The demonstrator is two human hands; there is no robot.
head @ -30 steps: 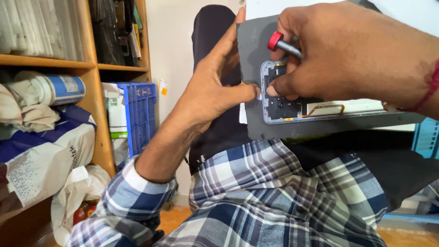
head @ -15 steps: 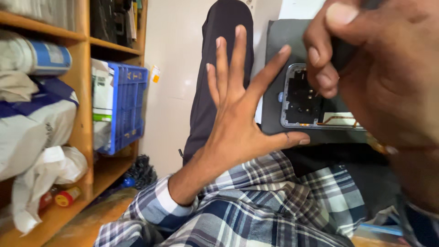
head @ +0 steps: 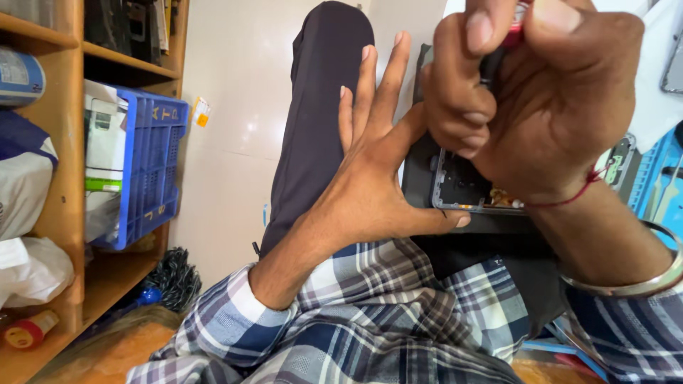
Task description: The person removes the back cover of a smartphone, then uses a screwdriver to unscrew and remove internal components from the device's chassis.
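The left hand (head: 370,178) presses an opened phone (head: 462,188) at centre, fingers spread wide. The right hand (head: 548,99) grips a red-topped tool (head: 516,18) tightly. At nine o'clock stands a blue crate (head: 153,171) holding white-green boxes (head: 105,146).

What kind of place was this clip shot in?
Probably a small phone repair shop or home workbench: an opened phone under the right hand, which grips a red-capped tool, wooden shelves with a blue crate, and the left hand bracing the phone.

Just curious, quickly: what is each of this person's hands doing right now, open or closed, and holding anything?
Left hand: open, fingers spread, thumb pressed against the opened phone.
Right hand: closed around a red-tipped tool above the phone.
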